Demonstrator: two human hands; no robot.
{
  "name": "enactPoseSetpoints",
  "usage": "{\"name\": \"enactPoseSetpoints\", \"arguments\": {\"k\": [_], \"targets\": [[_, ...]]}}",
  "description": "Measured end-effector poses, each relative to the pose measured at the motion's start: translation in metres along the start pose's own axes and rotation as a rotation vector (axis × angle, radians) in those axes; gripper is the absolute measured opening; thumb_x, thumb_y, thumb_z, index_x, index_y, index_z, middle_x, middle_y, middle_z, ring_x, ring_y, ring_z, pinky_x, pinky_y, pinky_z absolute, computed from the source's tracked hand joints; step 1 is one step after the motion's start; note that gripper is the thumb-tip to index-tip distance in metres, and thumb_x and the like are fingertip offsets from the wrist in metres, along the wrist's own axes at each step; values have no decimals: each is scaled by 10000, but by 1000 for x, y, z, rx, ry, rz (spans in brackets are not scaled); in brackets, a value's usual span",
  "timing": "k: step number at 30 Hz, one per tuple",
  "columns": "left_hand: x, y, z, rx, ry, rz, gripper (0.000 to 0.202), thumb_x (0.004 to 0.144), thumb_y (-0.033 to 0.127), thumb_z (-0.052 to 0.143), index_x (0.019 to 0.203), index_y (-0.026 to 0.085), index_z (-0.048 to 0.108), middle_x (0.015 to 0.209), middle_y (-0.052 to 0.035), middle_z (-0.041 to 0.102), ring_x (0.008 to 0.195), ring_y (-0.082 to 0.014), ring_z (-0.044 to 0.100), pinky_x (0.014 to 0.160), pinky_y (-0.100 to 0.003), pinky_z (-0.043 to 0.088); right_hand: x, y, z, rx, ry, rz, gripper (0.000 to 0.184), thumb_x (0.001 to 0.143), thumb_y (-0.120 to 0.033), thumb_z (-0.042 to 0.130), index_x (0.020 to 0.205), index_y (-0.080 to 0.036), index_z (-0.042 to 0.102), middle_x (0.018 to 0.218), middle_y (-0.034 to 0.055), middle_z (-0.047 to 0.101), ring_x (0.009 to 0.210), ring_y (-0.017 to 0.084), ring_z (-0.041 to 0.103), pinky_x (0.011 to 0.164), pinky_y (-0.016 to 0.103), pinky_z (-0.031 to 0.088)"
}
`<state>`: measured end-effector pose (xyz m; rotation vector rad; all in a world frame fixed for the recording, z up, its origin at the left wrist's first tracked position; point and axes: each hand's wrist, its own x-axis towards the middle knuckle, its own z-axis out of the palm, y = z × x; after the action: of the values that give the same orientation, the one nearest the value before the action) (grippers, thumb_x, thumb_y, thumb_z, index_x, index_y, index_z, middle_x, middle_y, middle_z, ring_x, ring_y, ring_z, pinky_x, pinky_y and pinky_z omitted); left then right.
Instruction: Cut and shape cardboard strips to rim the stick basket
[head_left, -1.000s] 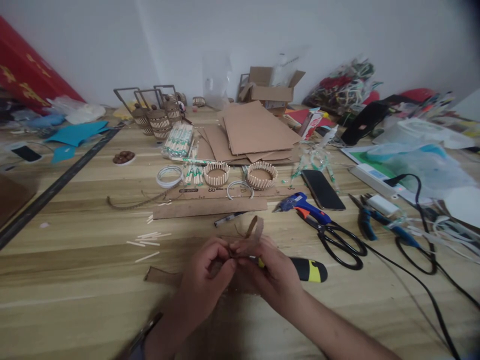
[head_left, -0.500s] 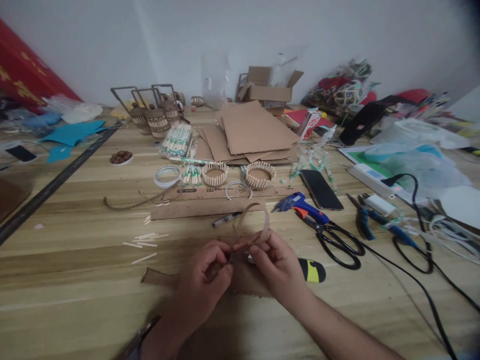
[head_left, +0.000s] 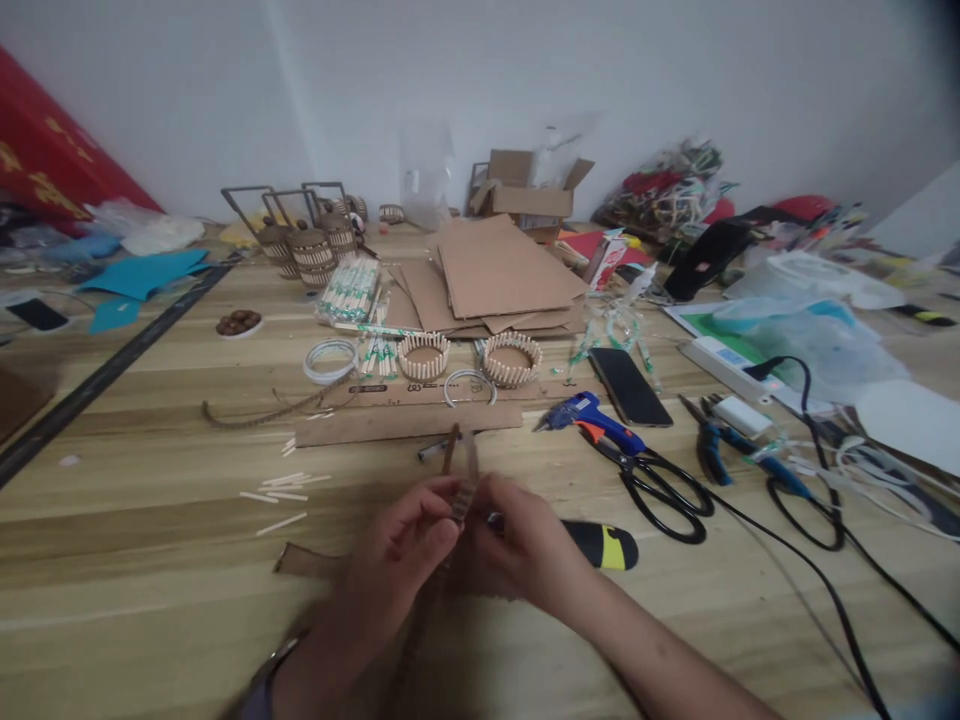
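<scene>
My left hand [head_left: 405, 550] pinches a narrow brown cardboard strip [head_left: 470, 462] between thumb and fingers. Ridges show on the strip near the left thumb, and two of its ends or folds stick up above the fingers. Right beside it, my right hand [head_left: 529, 540] is closed, its fingertips meeting the strip on the other side. Under both hands lies a brown cardboard piece [head_left: 311, 562], mostly covered. A black and yellow handle [head_left: 611, 546] pokes out from behind the right hand.
Two stick-ringed cups [head_left: 512, 360] stand ahead, near a long cardboard strip [head_left: 405, 425]. To the right lie a blue glue gun [head_left: 589, 415], black-handled scissors [head_left: 667, 490], a phone [head_left: 630, 385] and pliers [head_left: 712, 450]. Loose sticks [head_left: 281, 487] lie left. Cardboard sheets [head_left: 506, 265] are stacked behind.
The cardboard strip was a wide loop curving up above the right hand; now it is narrower and upright between the hands. My right hand has turned and come closer to the left.
</scene>
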<state>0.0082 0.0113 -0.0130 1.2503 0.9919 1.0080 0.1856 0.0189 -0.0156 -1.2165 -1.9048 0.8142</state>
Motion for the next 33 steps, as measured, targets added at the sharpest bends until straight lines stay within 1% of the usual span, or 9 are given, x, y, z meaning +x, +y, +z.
{"name": "enactPoseSetpoints", "arguments": {"k": [3,6,10,13,16,19,24,28,33], "targets": [[-1,3,2,-24,-3,16,339,831,534,684,755,205,669,921,-64,730,908,-232,676,838,-339,529,-3,-1,6,-52,-161,-131,188,765,-104,569,908,-219,609,895,38,694,846,208,638,760,314,489],[-1,9,3,-19,126,-4,321,815,521,700,798,200,689,790,-40,737,796,-212,692,746,-308,547,-6,-1,9,-42,-182,-128,256,775,-97,549,994,-207,624,936,57,702,875,218,642,773,323,489],[3,18,1,-12,372,40,312,777,501,729,788,193,683,800,-44,759,818,-217,714,743,-293,558,-9,-5,10,60,-98,-14,152,903,-256,536,995,-200,642,857,42,687,770,190,610,681,292,456],[5,23,4,8,481,83,301,774,488,732,786,192,681,780,-35,758,776,-203,710,703,-274,554,-14,-10,16,260,-220,48,250,919,-431,584,938,-191,655,764,9,634,658,150,534,569,250,398],[5,26,12,45,474,109,287,804,477,712,805,190,691,780,-28,755,743,-192,702,665,-261,549,-20,-13,26,419,-360,71,298,878,-492,637,845,-196,636,694,-18,572,618,132,480,525,229,369],[5,31,15,120,436,144,294,842,481,678,825,189,712,772,-26,748,744,-194,697,657,-263,549,-22,-13,34,448,-372,99,314,879,-465,617,708,-206,572,615,-38,496,579,120,435,508,223,351],[22,49,-12,333,579,313,276,911,461,617,937,223,755,909,-23,765,887,-196,696,817,-300,545,-20,-16,31,544,-381,220,300,866,-429,589,679,-199,545,576,-54,432,533,97,383,477,212,310],[38,62,-42,160,610,388,231,857,358,675,1012,198,739,955,-42,763,896,-189,695,917,-360,538,-16,-21,21,660,-383,243,335,869,-495,595,710,-203,552,601,-43,490,522,93,417,474,213,326],[23,66,-64,182,701,447,184,860,277,673,1010,190,737,920,-39,750,867,-174,685,954,-378,510,-5,-20,13,729,-337,279,416,856,-597,608,750,-197,564,678,-15,603,510,82,460,486,216,378]]}}
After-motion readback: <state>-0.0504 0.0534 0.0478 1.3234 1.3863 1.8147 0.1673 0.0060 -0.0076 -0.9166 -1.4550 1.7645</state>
